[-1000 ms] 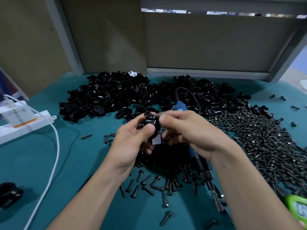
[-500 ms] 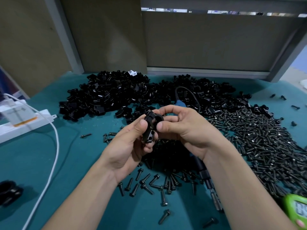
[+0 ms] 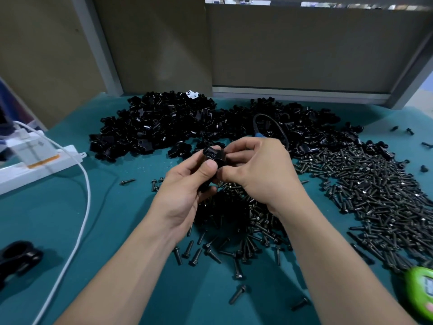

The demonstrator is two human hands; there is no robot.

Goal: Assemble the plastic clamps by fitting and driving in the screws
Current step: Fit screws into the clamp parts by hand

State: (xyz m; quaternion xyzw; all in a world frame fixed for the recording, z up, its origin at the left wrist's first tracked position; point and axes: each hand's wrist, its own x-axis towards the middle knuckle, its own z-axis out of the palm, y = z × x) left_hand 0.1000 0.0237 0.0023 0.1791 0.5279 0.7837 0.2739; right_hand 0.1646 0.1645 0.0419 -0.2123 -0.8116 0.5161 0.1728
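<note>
Pinching the black clamp (image 3: 214, 157) in left hand (image 3: 185, 191), thumb pressing on it; gripping its right side with curled right hand (image 3: 260, 174); holding it above near screws (image 3: 257, 231) on teal table (image 3: 117, 219).

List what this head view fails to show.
Head view:
- Clamp: mostly covered by the left hand and right hand; whether a screw is in it cannot be told.
- Blue object: only a sliver shows behind the right hand, so it cannot be identified.
- Green device: cut off by the right edge, display unreadable.
- Black part: cut off by the left edge.
</note>
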